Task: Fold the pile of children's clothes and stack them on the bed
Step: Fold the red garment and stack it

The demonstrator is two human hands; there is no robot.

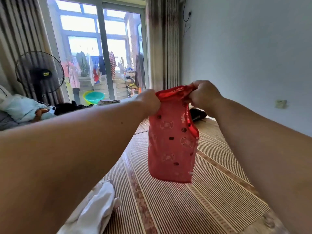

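A small red top (pixel 172 144), sleeveless and printed with pale round motifs and dark little marks, hangs in the air above the bed (pixel 194 208), whose woven striped mat fills the near and middle ground. The left hand (pixel 150 102) has its fingers clenched on one shoulder of the top and the right hand (pixel 204 95) pinches the other shoulder by the neckline, so both are grasping the cloth and its hem clears the mat. This looks like the opening of one fold: the piece is lifted and being squared up by its shoulders. The next move probably calls for lowering it flat onto the mat with the hem laid down first, smoothing it, then folding it. A crumpled white garment (pixel 99 206) lies at the near left of the bed, and dark clothes (pixel 72 106) lie at the far end, seemingly waiting. Inside the neckline is a strip of white print, too small to read; the yellow badge on the standing fan (pixel 39 73) at far left is equally illegible.
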